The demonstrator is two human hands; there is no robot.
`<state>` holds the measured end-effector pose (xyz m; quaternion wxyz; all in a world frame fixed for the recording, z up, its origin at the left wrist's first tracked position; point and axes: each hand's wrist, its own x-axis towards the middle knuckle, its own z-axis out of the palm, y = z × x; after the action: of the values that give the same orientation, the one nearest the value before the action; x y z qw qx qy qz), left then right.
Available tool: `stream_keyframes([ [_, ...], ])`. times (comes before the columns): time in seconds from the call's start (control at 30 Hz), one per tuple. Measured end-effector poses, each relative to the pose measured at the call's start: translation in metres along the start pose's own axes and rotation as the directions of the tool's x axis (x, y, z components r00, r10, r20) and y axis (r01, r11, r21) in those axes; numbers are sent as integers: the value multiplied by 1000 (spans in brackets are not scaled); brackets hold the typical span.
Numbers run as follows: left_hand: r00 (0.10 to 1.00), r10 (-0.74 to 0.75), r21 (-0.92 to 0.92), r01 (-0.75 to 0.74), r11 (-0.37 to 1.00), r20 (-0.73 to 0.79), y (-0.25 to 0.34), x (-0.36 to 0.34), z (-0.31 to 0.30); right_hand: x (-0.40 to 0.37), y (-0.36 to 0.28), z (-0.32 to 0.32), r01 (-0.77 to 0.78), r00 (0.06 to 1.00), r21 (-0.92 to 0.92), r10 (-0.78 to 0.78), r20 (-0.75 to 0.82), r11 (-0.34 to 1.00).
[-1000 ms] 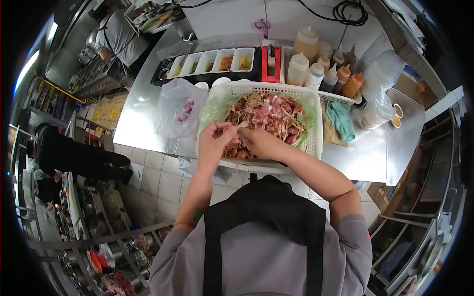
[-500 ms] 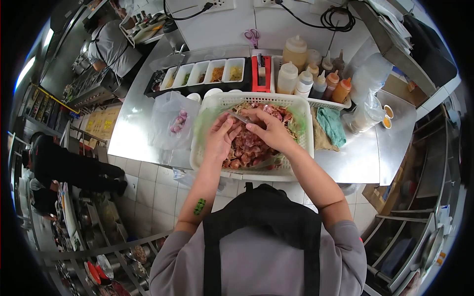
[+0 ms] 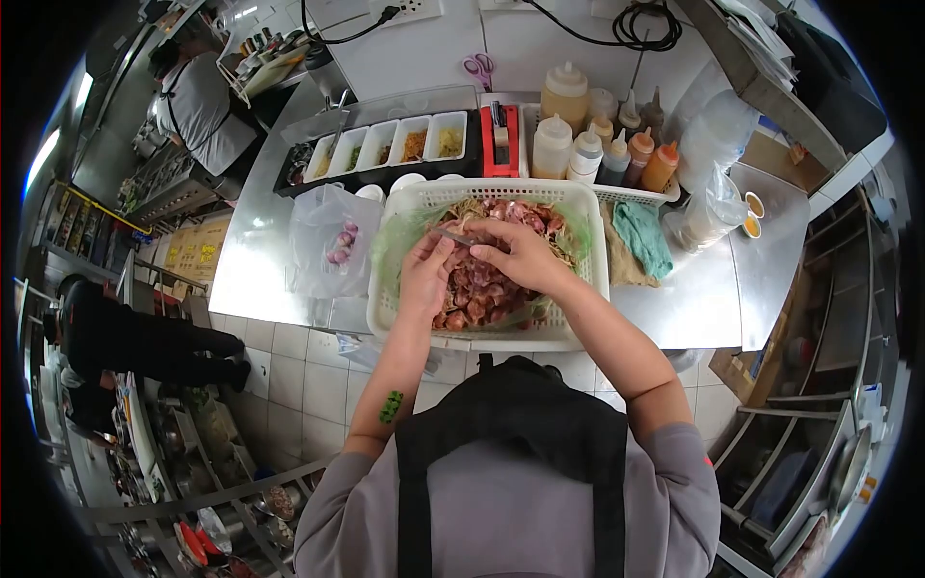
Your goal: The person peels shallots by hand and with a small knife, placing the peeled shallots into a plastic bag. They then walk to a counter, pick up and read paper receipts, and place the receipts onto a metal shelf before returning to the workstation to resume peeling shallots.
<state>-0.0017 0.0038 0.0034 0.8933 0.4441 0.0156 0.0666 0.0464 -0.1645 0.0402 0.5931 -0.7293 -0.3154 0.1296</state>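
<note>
My right hand (image 3: 520, 254) is closed around a small knife (image 3: 453, 237); its narrow blade points left toward my left hand (image 3: 425, 275). The fingers of the left hand are pinched close to the blade, and what they hold is hidden. Both hands are above a white plastic basket (image 3: 378, 313) lined with a green plastic bag (image 3: 405, 223). Many reddish-brown shallots (image 3: 479, 294) with dry skins and stringy roots lie in it. Left of the basket, several peeled purple shallots (image 3: 342, 243) are in a clear plastic bag (image 3: 306, 231).
Behind the basket stand a row of white ingredient tubs (image 3: 409, 144), a red tape dispenser (image 3: 500, 140) and squeeze bottles (image 3: 552, 147) in a tray. A green cloth (image 3: 641, 239) lies to the right on the steel counter (image 3: 689, 313). Two people (image 3: 198, 106) are at the left.
The camera view has shifted slightly. The knife blade's angle has changed a little between my fingers, and both hands remain close together above the basket.
</note>
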Motion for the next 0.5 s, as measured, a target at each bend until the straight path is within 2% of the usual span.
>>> stream_keyframes([
  [0.17, 998, 60, 113, -59, 992, -6, -2, -3, 5, -1, -9, 2, 4, 998, -60, -8, -65, 998],
  [0.33, 991, 130, 293, -135, 947, 35, -9, -5, 3, 1, 2, 6, 54, 990, -34, -58, -131, 998],
  [0.4, 993, 114, 263, -120, 957, 37, -8, -7, 9, 2, 4, 4, 58, 988, -31, -62, -142, 998],
  [0.47, 994, 101, 234, -108, 966, 42, -4, -9, 18, 2, -3, -1, -36, 998, 299, 52, -47, 954],
  [0.5, 993, 94, 123, -102, 987, 69, 0, -10, 24, 3, -3, -2, -103, 994, 434, 106, 17, 895],
])
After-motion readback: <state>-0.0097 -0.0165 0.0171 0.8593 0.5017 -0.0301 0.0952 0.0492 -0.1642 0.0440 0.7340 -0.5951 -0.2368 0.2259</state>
